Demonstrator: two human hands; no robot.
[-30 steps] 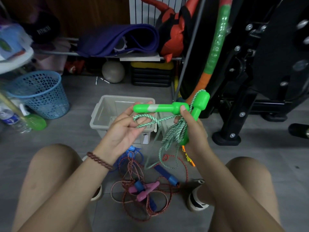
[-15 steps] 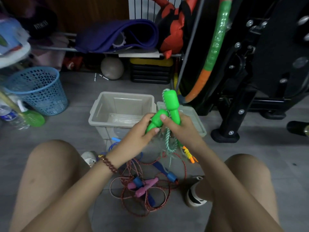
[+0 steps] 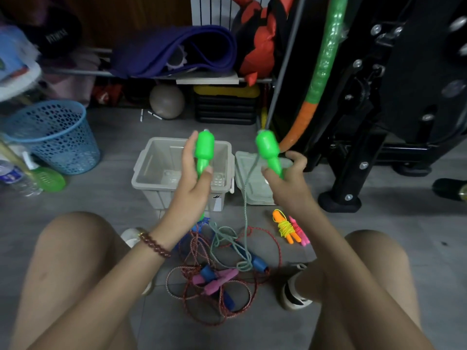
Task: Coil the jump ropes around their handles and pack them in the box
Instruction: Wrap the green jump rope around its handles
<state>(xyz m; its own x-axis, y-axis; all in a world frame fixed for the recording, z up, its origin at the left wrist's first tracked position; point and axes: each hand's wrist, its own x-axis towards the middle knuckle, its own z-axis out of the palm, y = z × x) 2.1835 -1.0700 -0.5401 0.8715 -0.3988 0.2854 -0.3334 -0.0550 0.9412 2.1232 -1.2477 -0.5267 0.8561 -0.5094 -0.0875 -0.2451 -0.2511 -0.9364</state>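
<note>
Green handles (image 3: 204,150) now apart, rope (image 3: 244,198) loose

Dim, flat indoor light; the wide-angle lens bends the edges.
Light comes softly from above: the grey floor (image 3: 113,198) shows only faint shadows, deepest beneath the black exercise machine (image 3: 366,137) at right. The green handles (image 3: 204,150) stand out saturated and bright at centre, their outlines slightly soft. The blue basket (image 3: 50,137) at the upper left of the frame is smeared by blur. The shelf (image 3: 75,72) at top sinks into murk.
</note>
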